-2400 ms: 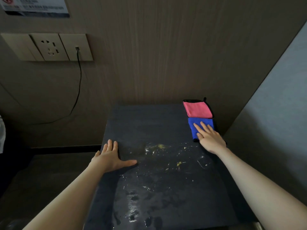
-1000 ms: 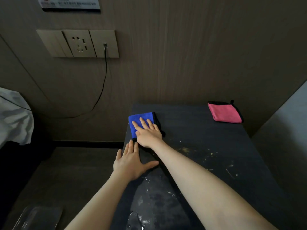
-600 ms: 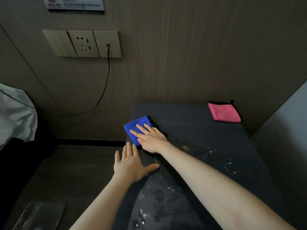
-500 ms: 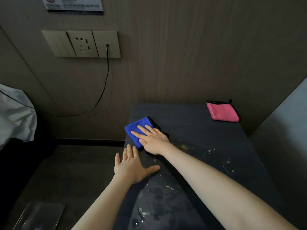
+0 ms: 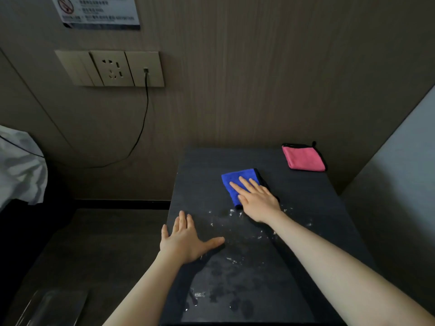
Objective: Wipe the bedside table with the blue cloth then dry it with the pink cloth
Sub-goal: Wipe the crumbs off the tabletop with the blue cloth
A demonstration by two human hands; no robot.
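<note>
The dark bedside table [image 5: 306, 231] fills the middle of the view, with wet smears and pale crumbs on its near half. A folded blue cloth [image 5: 233, 182] lies flat near the table's centre. My right hand [image 5: 256, 201] presses flat on it, fingers spread over its near right part. My left hand [image 5: 186, 241] rests palm down on the table's left edge, fingers apart, holding nothing. A folded pink cloth [image 5: 303, 158] with black trim sits at the far right corner, untouched.
A wood-panel wall stands right behind the table, with a socket plate [image 5: 113, 69] and a black cable [image 5: 141, 128] hanging from it. A grey wall [image 5: 400, 184] closes the right side. White bedding [image 5: 18, 165] lies at the left, above a lower dark ledge [image 5: 94, 243].
My right hand has slid the blue cloth from the table's far left edge rightward to the centre. My left hand has stayed at the left edge. The pink cloth has not moved.
</note>
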